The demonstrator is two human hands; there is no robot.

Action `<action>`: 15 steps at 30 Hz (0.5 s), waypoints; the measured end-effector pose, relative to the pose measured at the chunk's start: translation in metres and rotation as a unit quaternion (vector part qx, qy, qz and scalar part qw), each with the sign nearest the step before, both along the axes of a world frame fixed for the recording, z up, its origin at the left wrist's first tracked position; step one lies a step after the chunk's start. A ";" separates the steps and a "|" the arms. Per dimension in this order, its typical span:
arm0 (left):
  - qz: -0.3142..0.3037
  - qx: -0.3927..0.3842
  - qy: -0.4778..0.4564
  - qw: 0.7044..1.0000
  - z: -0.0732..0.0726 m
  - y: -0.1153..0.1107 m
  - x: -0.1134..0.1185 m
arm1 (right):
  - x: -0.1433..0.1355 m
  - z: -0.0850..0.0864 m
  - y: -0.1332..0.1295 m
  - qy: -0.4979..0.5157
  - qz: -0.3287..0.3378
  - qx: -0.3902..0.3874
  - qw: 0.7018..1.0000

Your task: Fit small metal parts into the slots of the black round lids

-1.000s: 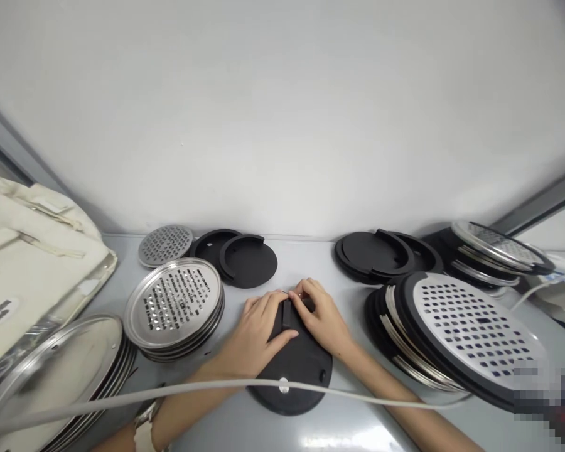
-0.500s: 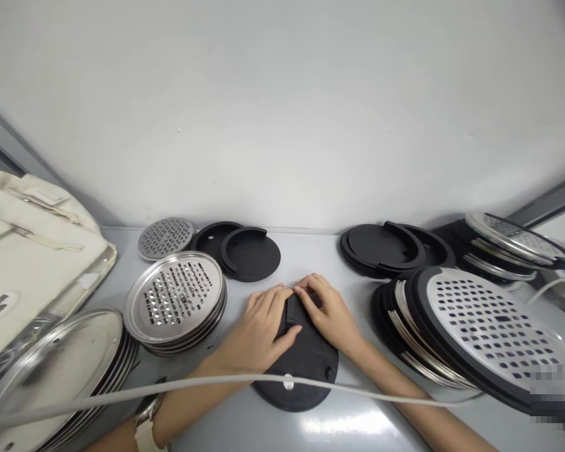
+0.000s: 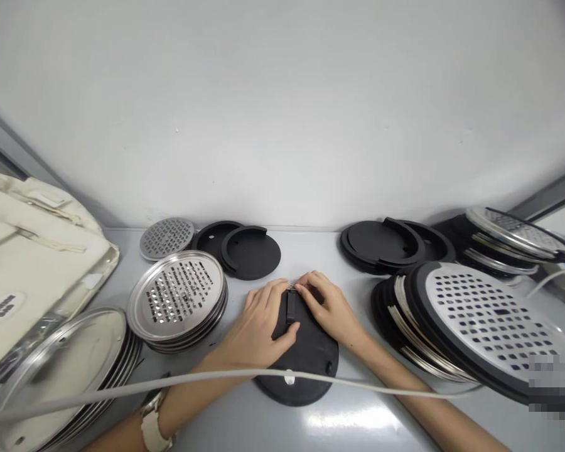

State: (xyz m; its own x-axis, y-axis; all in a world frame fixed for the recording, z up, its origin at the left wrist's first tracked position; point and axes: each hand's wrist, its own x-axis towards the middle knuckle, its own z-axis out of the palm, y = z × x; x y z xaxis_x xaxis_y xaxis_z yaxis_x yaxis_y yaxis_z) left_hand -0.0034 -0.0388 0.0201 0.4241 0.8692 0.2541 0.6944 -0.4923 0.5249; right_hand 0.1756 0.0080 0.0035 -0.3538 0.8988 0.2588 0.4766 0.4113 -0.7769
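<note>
A black round plastic base (image 3: 306, 358) lies flat in front of me, with a narrow black clip (image 3: 290, 306) standing out near its far end. My left hand (image 3: 258, 323) grips the base's far left side, fingers curled over the edge and thumb beside the clip. My right hand (image 3: 327, 307) is closed in a pinch at the far end, touching a thin metal wire (image 3: 292, 287) that shows between the fingertips of both hands. A white round spot (image 3: 289, 378) and a small black peg (image 3: 329, 366) sit on the near part of the base.
Stacked metal grater discs (image 3: 176, 295) and plain metal discs (image 3: 61, 370) stand left, beside a cream fabric bag (image 3: 37, 251). Black rings (image 3: 252, 252) lie behind; more black parts (image 3: 381, 245) and rimmed graters (image 3: 489, 320) stand right. A white cable (image 3: 207, 376) crosses over my left forearm.
My left fingers have shifted slightly left, away from the wire, which now shows more clearly. The thumb has drawn back a little. The whole view has shifted slightly.
</note>
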 end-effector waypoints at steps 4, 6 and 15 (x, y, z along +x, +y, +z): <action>-0.001 0.002 -0.001 1.000 -0.002 0.000 -0.001 | 0.000 0.000 0.000 0.001 0.002 0.000 1.000; -0.004 0.002 -0.001 1.000 -0.002 0.000 -0.001 | 0.000 0.001 0.000 -0.001 0.003 0.000 1.000; -0.002 -0.002 0.005 1.000 -0.001 -0.001 0.000 | 0.000 0.002 -0.001 -0.004 0.007 0.000 1.000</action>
